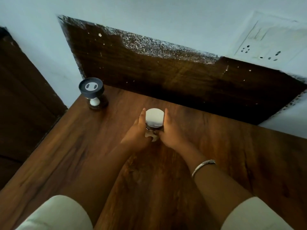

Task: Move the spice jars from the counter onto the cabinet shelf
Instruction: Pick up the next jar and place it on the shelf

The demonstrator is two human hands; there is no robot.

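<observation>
as your left hand (136, 132) and right hand (171, 132) clasp the white-lidded jar (154, 125) by its sides, judge it smooth, breakable glass; grip body, not lid (154, 117).

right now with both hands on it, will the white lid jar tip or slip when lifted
Probably stable: the white-lidded jar stands upright with the left hand and right hand on opposite sides. Its body looks like glass, so likely smooth and breakable. Being round, it could roll if tipped.
</observation>
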